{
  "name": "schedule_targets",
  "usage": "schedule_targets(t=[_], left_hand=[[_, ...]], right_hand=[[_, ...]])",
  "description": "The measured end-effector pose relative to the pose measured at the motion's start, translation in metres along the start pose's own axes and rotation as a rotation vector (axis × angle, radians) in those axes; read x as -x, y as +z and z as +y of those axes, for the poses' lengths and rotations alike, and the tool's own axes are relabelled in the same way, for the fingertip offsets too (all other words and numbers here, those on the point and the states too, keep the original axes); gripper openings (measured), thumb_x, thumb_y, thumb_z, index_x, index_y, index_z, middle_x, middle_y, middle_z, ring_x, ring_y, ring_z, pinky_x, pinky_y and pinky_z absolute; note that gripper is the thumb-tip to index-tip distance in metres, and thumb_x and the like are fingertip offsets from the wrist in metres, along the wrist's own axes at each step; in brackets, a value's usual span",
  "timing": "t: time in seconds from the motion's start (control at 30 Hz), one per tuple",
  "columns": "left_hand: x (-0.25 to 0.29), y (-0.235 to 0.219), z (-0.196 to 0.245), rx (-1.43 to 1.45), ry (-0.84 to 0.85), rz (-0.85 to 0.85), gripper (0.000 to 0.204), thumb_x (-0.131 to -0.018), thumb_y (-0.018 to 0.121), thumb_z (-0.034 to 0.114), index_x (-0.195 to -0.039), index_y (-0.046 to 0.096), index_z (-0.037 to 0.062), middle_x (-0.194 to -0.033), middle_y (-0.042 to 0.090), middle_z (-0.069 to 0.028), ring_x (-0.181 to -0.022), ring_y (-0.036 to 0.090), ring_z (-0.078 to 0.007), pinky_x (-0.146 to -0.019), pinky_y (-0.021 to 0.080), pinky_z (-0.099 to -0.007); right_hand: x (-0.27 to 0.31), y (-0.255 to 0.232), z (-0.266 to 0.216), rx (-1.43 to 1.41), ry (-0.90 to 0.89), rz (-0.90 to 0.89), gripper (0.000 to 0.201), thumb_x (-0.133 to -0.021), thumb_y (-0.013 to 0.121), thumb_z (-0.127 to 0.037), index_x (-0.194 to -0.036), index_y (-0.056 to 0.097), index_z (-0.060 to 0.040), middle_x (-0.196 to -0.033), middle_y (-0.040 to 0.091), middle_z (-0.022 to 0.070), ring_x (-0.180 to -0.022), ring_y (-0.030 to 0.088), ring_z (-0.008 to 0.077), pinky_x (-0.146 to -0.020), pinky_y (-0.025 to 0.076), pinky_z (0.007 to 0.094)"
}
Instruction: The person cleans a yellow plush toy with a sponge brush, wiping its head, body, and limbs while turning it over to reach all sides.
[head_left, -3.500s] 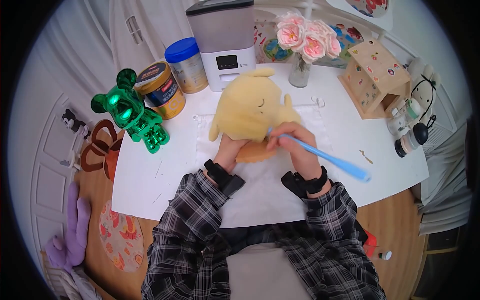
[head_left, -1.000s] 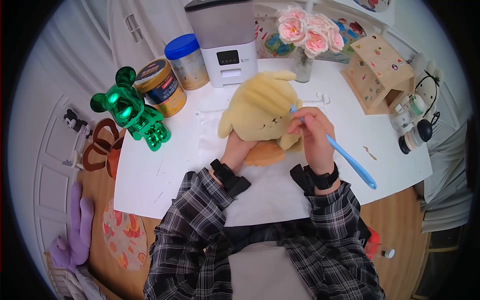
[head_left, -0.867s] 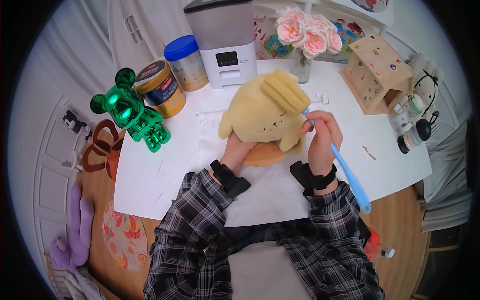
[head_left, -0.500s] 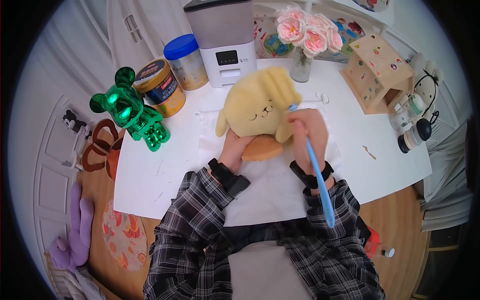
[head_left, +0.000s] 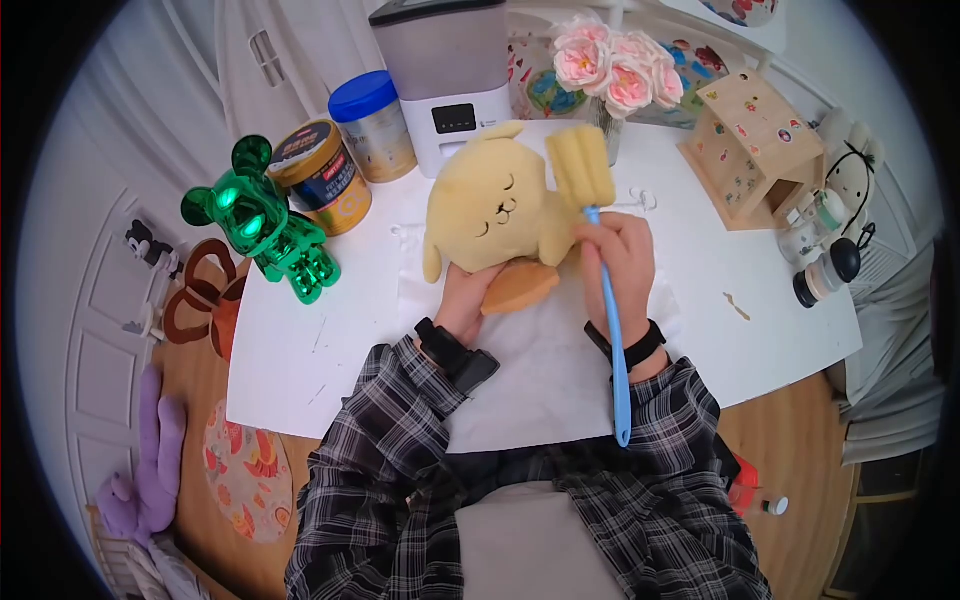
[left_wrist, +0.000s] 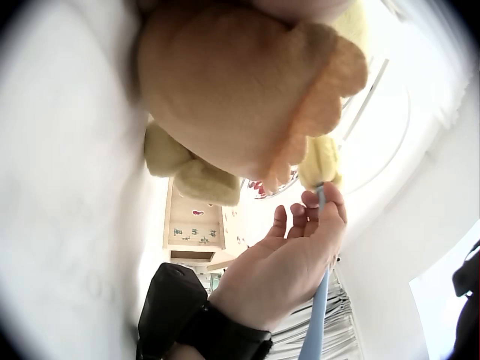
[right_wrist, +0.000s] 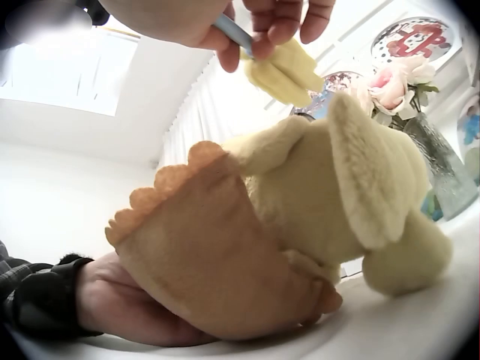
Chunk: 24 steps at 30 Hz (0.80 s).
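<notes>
A yellow plush toy (head_left: 488, 208) with a sleeping face and an orange scalloped part (head_left: 520, 287) is tilted over the white cloth (head_left: 530, 390). My left hand (head_left: 466, 303) grips it from below, at the orange part; the plush hides most of the fingers. Between thumb and fingers, my right hand (head_left: 624, 268) pinches a light blue handle (head_left: 618, 350) close to its yellow padded head (head_left: 580, 168). That head stands upright right of the toy, and the right wrist view shows the head (right_wrist: 285, 73) apart from the plush body (right_wrist: 300, 195).
At the back left of the white table (head_left: 285, 365) stand a shiny green bear figure (head_left: 250, 220), two tins and a food dispenser (head_left: 455, 120). Roses (head_left: 630, 75) in a vase stand behind the toy. A wooden house (head_left: 750, 150) and small jars (head_left: 830, 270) are at the right.
The plush has shifted left and turned, its face tilting. The padded head has come away from its side and now shows its broad face. The handle's lower end has swung left.
</notes>
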<state>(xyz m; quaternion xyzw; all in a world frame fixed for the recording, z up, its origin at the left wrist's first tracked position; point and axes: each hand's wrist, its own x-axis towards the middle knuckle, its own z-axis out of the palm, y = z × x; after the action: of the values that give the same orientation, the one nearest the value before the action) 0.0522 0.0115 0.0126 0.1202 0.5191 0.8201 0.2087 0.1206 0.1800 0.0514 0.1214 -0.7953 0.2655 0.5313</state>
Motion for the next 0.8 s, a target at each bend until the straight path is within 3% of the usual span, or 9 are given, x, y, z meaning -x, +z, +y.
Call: schedule_targets(t=[0.07, 0.17, 0.2, 0.33, 0.47, 0.6, 0.67, 0.73, 0.8], left_hand=[[-0.003, -0.002, -0.005, -0.006, 0.022, -0.007, 0.035, -0.090, 0.056, 0.005, -0.124, 0.049, -0.0013, -0.118, 0.059, -0.0101, -0.103, 0.062, -0.0195, -0.086, 0.052, -0.0312], [0.001, -0.004, -0.005, 0.023, 0.026, 0.018, 0.035, -0.090, 0.056, 0.005, -0.124, 0.049, -0.0014, -0.118, 0.060, -0.0102, -0.102, 0.062, -0.0196, -0.085, 0.052, -0.0311], [0.002, -0.003, -0.005, 0.037, 0.019, 0.026, 0.035, -0.090, 0.056, 0.005, -0.124, 0.049, -0.0015, -0.118, 0.060, -0.0103, -0.102, 0.062, -0.0198, -0.085, 0.052, -0.0311], [-0.001, -0.003, 0.000, -0.015, -0.019, -0.035, 0.038, -0.089, 0.056, 0.005, -0.126, 0.047, -0.0006, -0.120, 0.058, -0.0105, -0.105, 0.061, -0.0199, -0.086, 0.052, -0.0314], [-0.007, -0.008, -0.016, -0.141, 0.083, -0.037, 0.041, -0.090, 0.058, 0.010, -0.127, 0.046, 0.0011, -0.123, 0.056, -0.0109, -0.108, 0.059, -0.0202, -0.088, 0.051, -0.0324], [0.002, -0.027, -0.034, 0.026, 0.093, -0.142, 0.042, -0.090, 0.058, 0.012, -0.128, 0.045, 0.0019, -0.123, 0.056, -0.0114, -0.109, 0.058, -0.0218, -0.089, 0.050, -0.0343], [0.020, 0.028, -0.017, 0.029, 0.225, 0.078, 0.043, -0.089, 0.058, 0.012, -0.129, 0.044, 0.0028, -0.123, 0.055, -0.0115, -0.110, 0.057, -0.0221, -0.090, 0.050, -0.0351], [0.019, 0.032, -0.012, -0.035, 0.226, 0.085, 0.045, -0.089, 0.058, 0.014, -0.130, 0.043, 0.0034, -0.123, 0.055, -0.0115, -0.110, 0.057, -0.0222, -0.091, 0.050, -0.0351], [0.005, -0.007, -0.010, -0.160, 0.095, -0.112, 0.046, -0.090, 0.058, 0.016, -0.131, 0.042, 0.0040, -0.123, 0.055, -0.0113, -0.110, 0.057, -0.0221, -0.092, 0.049, -0.0343]], right_hand=[[0.003, 0.004, -0.006, -0.054, -0.134, -0.030, 0.033, -0.063, 0.066, 0.001, -0.094, 0.065, -0.0092, -0.091, 0.055, 0.0083, -0.082, 0.054, 0.0282, -0.071, 0.046, 0.0375], [0.000, 0.011, -0.025, -0.182, -0.236, -0.294, 0.035, -0.062, 0.066, -0.001, -0.096, 0.066, -0.0109, -0.091, 0.055, 0.0077, -0.084, 0.055, 0.0283, -0.073, 0.046, 0.0376], [-0.001, 0.013, -0.023, -0.120, -0.231, -0.268, 0.030, -0.064, 0.065, 0.000, -0.092, 0.066, -0.0100, -0.091, 0.055, 0.0082, -0.084, 0.054, 0.0281, -0.073, 0.046, 0.0381], [-0.001, 0.005, -0.007, 0.014, 0.083, -0.010, 0.026, -0.064, 0.065, 0.003, -0.087, 0.066, -0.0082, -0.091, 0.056, 0.0080, -0.082, 0.054, 0.0280, -0.073, 0.045, 0.0395], [-0.001, 0.004, -0.018, 0.002, -0.141, -0.017, 0.023, -0.063, 0.067, 0.000, -0.084, 0.064, -0.0085, -0.090, 0.055, 0.0071, -0.083, 0.054, 0.0271, -0.071, 0.044, 0.0377], [0.013, 0.022, -0.034, -0.307, -0.266, -0.386, 0.025, -0.062, 0.068, -0.003, -0.086, 0.065, -0.0094, -0.089, 0.055, 0.0073, -0.086, 0.054, 0.0274, -0.073, 0.044, 0.0364], [0.015, 0.020, -0.043, -0.494, -0.261, -0.549, 0.033, -0.060, 0.067, -0.001, -0.092, 0.067, -0.0095, -0.090, 0.055, 0.0083, -0.090, 0.053, 0.0282, -0.077, 0.044, 0.0355], [0.014, 0.018, -0.043, -0.446, -0.255, -0.369, 0.022, -0.061, 0.068, -0.004, -0.082, 0.062, -0.0084, -0.086, 0.056, 0.0065, -0.084, 0.054, 0.0264, -0.073, 0.044, 0.0350], [0.010, 0.013, -0.042, -0.356, -0.212, -0.233, 0.017, -0.062, 0.068, -0.006, -0.078, 0.060, -0.0080, -0.084, 0.056, 0.0055, -0.080, 0.055, 0.0255, -0.071, 0.045, 0.0347]])
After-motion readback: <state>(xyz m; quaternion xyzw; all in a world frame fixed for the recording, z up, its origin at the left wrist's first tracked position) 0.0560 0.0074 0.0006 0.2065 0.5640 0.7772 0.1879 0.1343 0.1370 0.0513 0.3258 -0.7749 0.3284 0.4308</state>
